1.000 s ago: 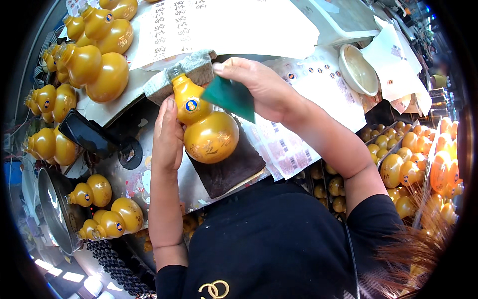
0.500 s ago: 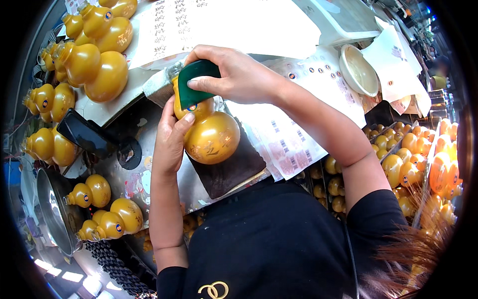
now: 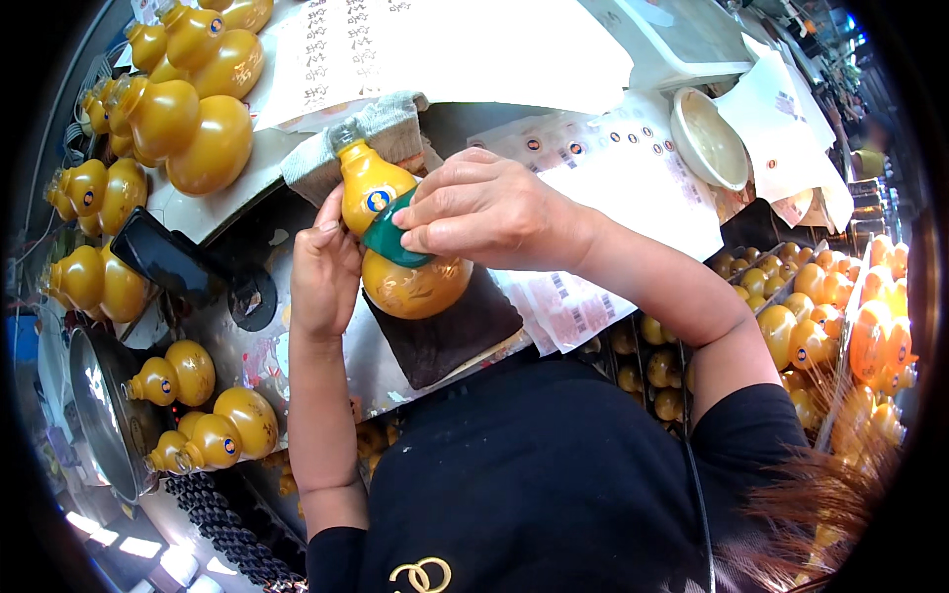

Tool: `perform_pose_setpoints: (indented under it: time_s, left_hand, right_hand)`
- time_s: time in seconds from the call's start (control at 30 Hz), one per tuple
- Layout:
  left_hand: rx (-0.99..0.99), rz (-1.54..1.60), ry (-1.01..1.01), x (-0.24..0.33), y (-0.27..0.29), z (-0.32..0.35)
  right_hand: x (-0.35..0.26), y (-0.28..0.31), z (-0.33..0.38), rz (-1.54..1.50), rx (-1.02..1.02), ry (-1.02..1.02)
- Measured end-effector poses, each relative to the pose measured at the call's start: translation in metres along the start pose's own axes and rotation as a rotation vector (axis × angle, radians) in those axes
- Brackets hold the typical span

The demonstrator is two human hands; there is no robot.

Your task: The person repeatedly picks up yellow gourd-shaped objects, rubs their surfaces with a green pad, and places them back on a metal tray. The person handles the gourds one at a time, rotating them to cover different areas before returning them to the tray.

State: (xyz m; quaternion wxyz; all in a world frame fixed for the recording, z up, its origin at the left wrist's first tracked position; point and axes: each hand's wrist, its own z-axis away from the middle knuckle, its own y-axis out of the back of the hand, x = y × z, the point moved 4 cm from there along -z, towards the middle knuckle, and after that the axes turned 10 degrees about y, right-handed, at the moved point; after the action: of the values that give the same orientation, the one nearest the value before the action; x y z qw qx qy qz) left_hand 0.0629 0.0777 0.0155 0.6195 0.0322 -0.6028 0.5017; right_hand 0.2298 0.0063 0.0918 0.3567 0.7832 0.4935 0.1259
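A yellow gourd-shaped bottle (image 3: 420,291) lies on a dark cloth pad (image 3: 465,341), its clear neck on a folded grey cloth (image 3: 390,124) and pointing away from me. Around the left side of its waist, my left hand (image 3: 328,267) grips it, fingers partly hidden behind. My right hand (image 3: 494,212) pinches a green flat scraper (image 3: 395,235), which is pressed against the waist and covers part of the lower bulb. A round blue-and-orange sticker (image 3: 378,201) shows on the upper bulb. Gold lettering marks the lower bulb.
Several similar bottles (image 3: 213,148) stand at the left, near a phone on a stand (image 3: 163,259) and a metal basin (image 3: 104,415). Sticker sheets (image 3: 633,188) and a white bowl (image 3: 710,138) lie to the right. Crates of small gourd bottles (image 3: 801,316) stand farther right.
My right hand has slid the green scraper down from the upper bulb to the bottle's waist, uncovering the neck and the sticker. My left hand still grips the bottle's side.
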Motion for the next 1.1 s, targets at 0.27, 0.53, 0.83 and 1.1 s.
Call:
perform_pose_setpoints:
  time_s: [0.27, 0.53, 0.83, 1.1]
  left_hand:
    - [0.104, -0.083, 0.01, 0.003, -0.012, -0.006]
    - [0.165, -0.359, -0.05, 0.006, -0.017, -0.005]
    - [0.19, -0.35, -0.036, 0.005, -0.02, -0.005]
    - [0.232, -0.248, 0.001, 0.006, -0.019, -0.015]
  right_hand:
    - [0.001, 0.002, 0.001, -0.017, -0.048, -0.017]
    - [0.037, 0.02, 0.008, -0.39, 0.152, -0.656]
    - [0.067, -0.007, -0.032, -0.114, -0.163, -0.538]
    - [0.059, -0.004, -0.024, -0.093, -0.071, -0.585]
